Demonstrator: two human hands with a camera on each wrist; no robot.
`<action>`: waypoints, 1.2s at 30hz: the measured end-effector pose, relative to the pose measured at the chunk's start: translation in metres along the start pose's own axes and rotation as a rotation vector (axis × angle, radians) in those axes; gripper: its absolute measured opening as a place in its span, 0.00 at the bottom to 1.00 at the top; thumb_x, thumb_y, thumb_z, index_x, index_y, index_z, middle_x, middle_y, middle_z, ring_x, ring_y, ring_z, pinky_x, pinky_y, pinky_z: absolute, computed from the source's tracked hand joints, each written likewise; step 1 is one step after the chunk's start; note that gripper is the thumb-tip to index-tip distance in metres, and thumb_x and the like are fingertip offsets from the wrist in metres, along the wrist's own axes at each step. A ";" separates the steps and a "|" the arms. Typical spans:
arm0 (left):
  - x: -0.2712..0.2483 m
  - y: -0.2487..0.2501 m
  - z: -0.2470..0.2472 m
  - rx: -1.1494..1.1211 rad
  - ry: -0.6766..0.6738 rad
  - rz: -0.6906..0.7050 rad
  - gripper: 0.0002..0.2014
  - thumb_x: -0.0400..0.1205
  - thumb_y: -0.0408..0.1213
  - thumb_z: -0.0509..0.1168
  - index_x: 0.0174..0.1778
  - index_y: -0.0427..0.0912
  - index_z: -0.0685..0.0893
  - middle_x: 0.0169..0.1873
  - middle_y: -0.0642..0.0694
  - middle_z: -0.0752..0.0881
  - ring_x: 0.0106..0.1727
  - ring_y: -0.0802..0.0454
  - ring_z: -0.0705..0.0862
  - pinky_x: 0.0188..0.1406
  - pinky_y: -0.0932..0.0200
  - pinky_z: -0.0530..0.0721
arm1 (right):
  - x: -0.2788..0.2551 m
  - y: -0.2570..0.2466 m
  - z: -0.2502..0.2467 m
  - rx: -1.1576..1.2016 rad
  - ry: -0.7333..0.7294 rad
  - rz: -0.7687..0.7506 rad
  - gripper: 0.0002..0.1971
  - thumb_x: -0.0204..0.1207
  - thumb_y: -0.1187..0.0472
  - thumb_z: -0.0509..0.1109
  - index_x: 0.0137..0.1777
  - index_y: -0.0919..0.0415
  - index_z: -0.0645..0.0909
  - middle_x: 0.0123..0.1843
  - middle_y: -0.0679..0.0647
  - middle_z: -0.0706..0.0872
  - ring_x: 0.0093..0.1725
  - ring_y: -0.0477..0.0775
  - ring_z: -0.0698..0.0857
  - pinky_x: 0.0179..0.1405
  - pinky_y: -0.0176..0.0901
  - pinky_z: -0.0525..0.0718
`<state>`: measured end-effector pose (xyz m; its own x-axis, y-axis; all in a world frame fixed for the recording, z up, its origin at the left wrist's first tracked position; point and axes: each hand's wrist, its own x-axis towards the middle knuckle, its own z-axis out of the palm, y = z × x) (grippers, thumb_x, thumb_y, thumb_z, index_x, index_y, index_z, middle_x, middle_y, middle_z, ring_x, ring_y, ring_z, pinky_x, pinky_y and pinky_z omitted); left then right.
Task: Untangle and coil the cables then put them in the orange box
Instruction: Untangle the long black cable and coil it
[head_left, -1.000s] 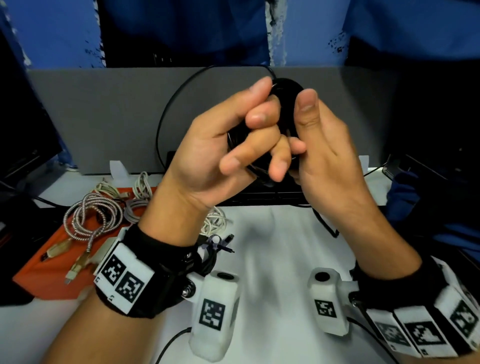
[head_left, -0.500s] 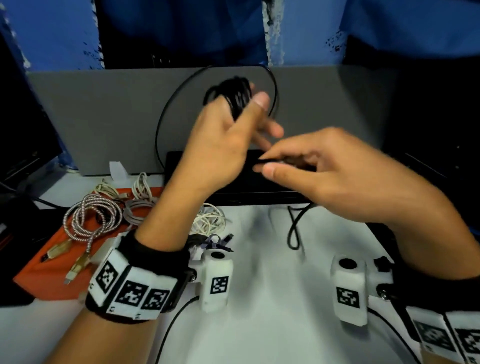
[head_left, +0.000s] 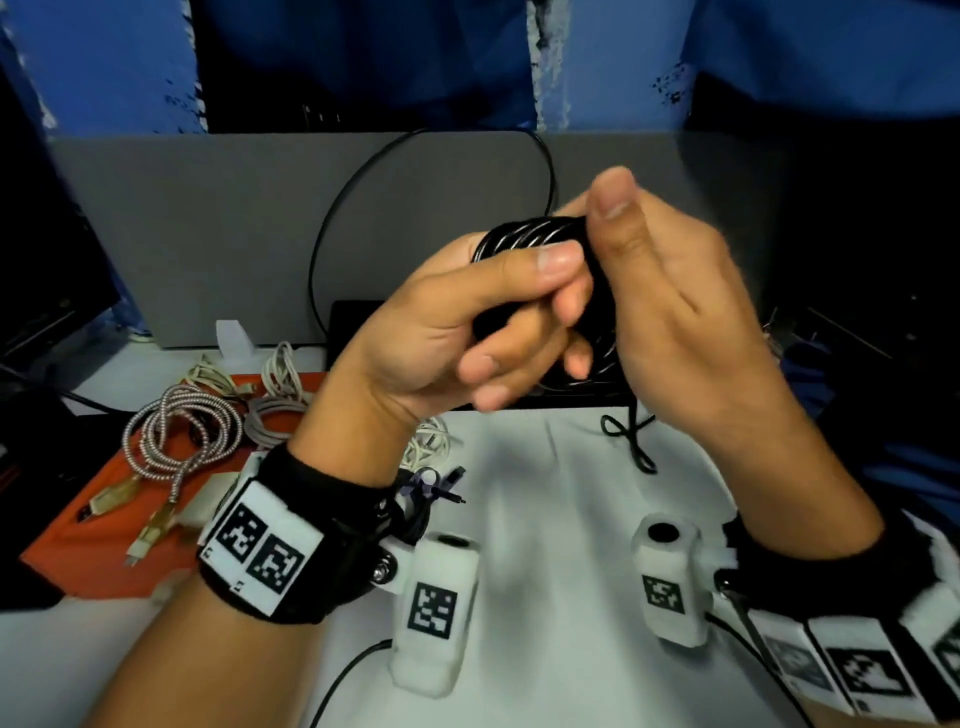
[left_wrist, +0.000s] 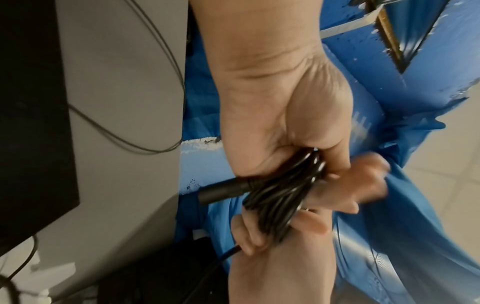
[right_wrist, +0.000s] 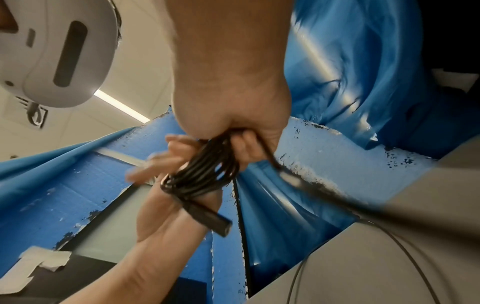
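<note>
Both hands up over white table (head_left: 519, 519), L hand (head_left: 447, 332) & R hand (head_left: 685, 322) curled round coiled black cable (head_left: 524, 240). Wrist views only: plug end (left_wrist: 223, 190) sticking out (hidden in head view). Orange box (head_left: 104, 545) at left w/ coiled cables; blue backdrop.

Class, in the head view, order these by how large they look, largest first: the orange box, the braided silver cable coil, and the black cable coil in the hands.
1. orange box, clearly largest.
2. braided silver cable coil.
3. black cable coil, though both hands hide much of it and it sits nearer the camera, so second and third are unsure.
</note>
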<state>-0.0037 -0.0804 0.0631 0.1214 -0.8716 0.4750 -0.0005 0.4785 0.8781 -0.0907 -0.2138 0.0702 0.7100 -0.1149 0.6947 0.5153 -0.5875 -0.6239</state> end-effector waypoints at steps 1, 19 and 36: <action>0.000 -0.002 0.003 -0.040 -0.018 0.009 0.13 0.87 0.40 0.61 0.44 0.38 0.87 0.18 0.55 0.82 0.21 0.56 0.85 0.50 0.59 0.86 | -0.001 -0.003 0.003 -0.001 0.040 0.007 0.28 0.92 0.45 0.50 0.39 0.63 0.79 0.27 0.51 0.84 0.24 0.48 0.85 0.29 0.33 0.79; 0.006 0.027 -0.016 -0.030 0.759 0.464 0.16 0.94 0.35 0.52 0.56 0.33 0.84 0.31 0.50 0.83 0.32 0.54 0.81 0.47 0.58 0.82 | -0.002 0.025 -0.004 -0.130 -0.526 0.218 0.17 0.90 0.47 0.60 0.76 0.37 0.79 0.48 0.34 0.89 0.45 0.32 0.87 0.50 0.37 0.86; -0.001 0.017 0.016 0.517 0.066 -0.269 0.20 0.87 0.41 0.64 0.31 0.34 0.82 0.10 0.52 0.68 0.14 0.48 0.69 0.34 0.42 0.78 | 0.001 0.000 -0.016 -0.153 0.191 -0.101 0.12 0.84 0.57 0.65 0.44 0.65 0.76 0.30 0.64 0.76 0.29 0.62 0.73 0.30 0.57 0.73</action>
<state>-0.0200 -0.0731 0.0791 0.2455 -0.9388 0.2417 -0.4437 0.1128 0.8891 -0.0978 -0.2268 0.0765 0.5481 -0.1903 0.8145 0.4900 -0.7161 -0.4970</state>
